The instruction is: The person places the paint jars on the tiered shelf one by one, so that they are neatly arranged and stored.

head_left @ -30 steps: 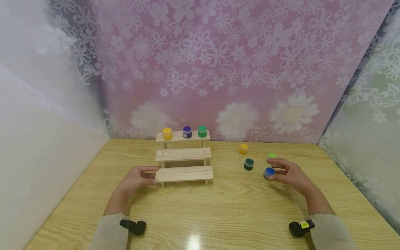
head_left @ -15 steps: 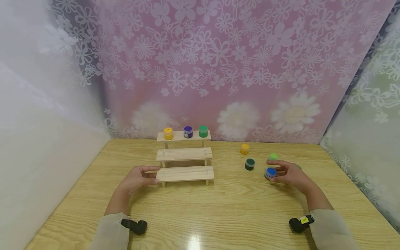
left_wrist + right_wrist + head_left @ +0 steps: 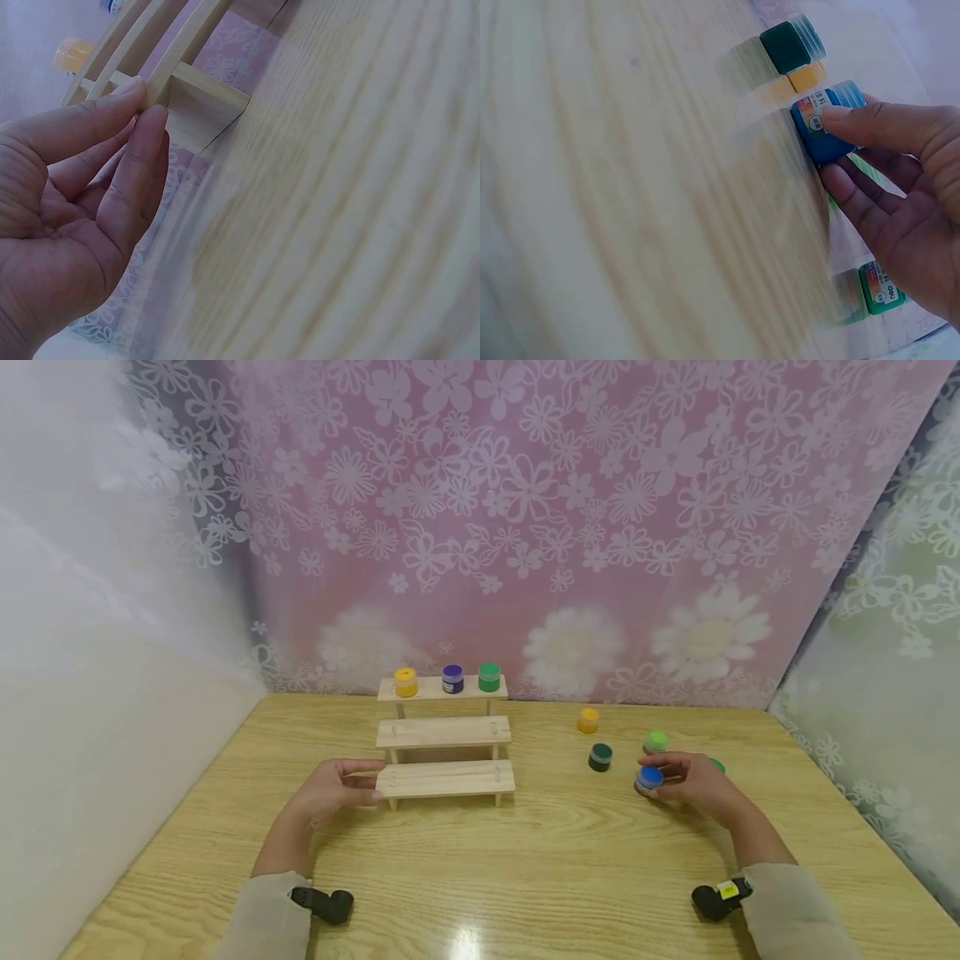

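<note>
My right hand holds a small blue paint jar at the right of the table. In the right wrist view the thumb presses the label of the blue jar and the other fingers lie behind and under it. On the left, my left hand pinches the left end of the lowest step of a three-step wooden stand. The left wrist view shows thumb and fingertips at that plank's end. Yellow, purple and green jars stand on the top step.
Around the right hand stand a dark green jar, a yellow jar and a light green jar. Another green jar is partly hidden behind that hand. A floral cloth rises behind the wooden table.
The right hand's fingers have drawn in around the blue jar. The left hand keeps its place at the stand. The head view has shifted very slightly.
</note>
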Motion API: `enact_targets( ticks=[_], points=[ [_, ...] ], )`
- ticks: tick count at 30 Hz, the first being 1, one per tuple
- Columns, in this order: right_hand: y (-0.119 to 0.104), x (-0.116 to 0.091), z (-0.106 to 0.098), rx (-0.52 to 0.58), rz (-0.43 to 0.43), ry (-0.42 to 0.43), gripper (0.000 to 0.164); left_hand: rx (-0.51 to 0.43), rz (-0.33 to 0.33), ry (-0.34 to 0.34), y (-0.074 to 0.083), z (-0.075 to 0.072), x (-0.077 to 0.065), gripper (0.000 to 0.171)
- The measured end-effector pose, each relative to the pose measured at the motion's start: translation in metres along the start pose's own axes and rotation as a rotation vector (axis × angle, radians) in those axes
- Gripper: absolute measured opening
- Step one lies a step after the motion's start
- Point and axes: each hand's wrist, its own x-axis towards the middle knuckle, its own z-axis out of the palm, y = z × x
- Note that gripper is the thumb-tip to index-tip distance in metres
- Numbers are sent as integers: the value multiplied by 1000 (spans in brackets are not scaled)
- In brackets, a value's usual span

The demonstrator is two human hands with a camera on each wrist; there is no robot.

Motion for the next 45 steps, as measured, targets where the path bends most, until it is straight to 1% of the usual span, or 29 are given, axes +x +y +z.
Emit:
enact_targets(
  ticks=[7,13,24,29,36,45],
  points=[
    [-5,2,2,-26,-7,12,51,14,-2,5,-1,0,1,55],
    [-15,0,3,19,-7,11,54,7,0,4,-2,0,1,56],
    [-30,0,12,69,-98,37,51,4,16,-3,-3,0,0,56],
    [-33,2,14,92,-135,39,51,2,14,-3,-1,1,-1,57],
    [-41,3,19,105,-172,28,52,-15,9,-6,-2,0,-1,57],
    [-56,3,23,107,-210,11,50,-12,10,0,0,2,-2,56]
  ],
)
